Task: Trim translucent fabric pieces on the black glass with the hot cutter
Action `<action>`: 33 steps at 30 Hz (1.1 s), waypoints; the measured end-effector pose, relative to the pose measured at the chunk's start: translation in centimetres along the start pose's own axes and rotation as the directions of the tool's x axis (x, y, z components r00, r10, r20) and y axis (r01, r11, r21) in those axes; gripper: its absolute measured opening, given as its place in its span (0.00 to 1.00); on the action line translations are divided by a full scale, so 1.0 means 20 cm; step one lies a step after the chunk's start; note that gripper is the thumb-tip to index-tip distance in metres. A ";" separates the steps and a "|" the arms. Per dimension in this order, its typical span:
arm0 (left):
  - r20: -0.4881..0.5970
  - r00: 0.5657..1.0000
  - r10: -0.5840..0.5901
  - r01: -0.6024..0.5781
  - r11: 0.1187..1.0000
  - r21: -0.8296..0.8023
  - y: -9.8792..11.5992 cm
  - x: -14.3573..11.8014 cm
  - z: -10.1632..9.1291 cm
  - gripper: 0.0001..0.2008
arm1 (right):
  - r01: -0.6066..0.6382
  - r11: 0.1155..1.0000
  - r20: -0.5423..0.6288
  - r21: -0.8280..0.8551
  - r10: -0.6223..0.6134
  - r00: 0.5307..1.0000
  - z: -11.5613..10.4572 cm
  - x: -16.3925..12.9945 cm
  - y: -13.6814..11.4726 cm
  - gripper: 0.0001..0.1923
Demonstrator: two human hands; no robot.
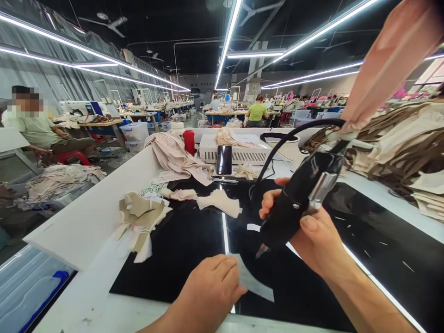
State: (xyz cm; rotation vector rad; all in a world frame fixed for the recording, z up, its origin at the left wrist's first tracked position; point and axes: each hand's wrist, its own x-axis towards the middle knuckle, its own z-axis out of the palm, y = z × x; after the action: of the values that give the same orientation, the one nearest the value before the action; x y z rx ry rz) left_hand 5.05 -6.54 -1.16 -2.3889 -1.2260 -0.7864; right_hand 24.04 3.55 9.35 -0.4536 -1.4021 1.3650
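My left hand is closed on one end of a pale grey-white curved fabric piece, which lies over the glossy black board. In my right hand is a black corded hand tool with a silver lever and a small metal tip pointing down. My fingers wrap round its body, and the tip hangs above the board, apart from the fabric. A black cable and a pink cloth sleeve run up from its top. A small white scrap lies beside the tool.
Tied fabric bundles and a cream fabric stack lie at the board's far left. Behind stand a phone, a white vented box and a red spool. Fabric piles fill the right. A person sits at far left.
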 end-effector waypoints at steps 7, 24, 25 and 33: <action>-0.005 1.000 -0.006 0.006 1.000 0.005 0.01 0.02 -0.03 0.20 | 0.122 0.992 -0.014 0.037 -0.122 0.992 0.11 -0.01 0.09 0.22; 0.005 1.000 0.017 -0.017 1.000 0.017 0.02 0.02 -0.03 0.16 | 0.225 0.973 -0.177 -0.048 -0.230 0.957 0.17 -0.02 0.22 0.19; 0.003 1.000 0.020 -0.021 1.000 0.022 0.02 0.02 -0.03 0.16 | 0.229 0.972 -0.179 -0.052 -0.235 0.955 0.17 -0.02 0.22 0.19; 0.033 0.999 -0.008 0.007 1.000 0.005 0.02 0.01 -0.04 0.16 | 0.216 0.975 -0.180 -0.045 -0.221 0.959 0.17 -0.02 0.23 0.18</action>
State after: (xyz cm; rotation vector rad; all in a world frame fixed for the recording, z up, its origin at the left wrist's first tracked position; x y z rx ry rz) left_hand 5.20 -7.05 -0.30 -2.4043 -1.2490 -0.7481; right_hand 19.58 2.77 5.95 -0.4164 -1.2776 1.0996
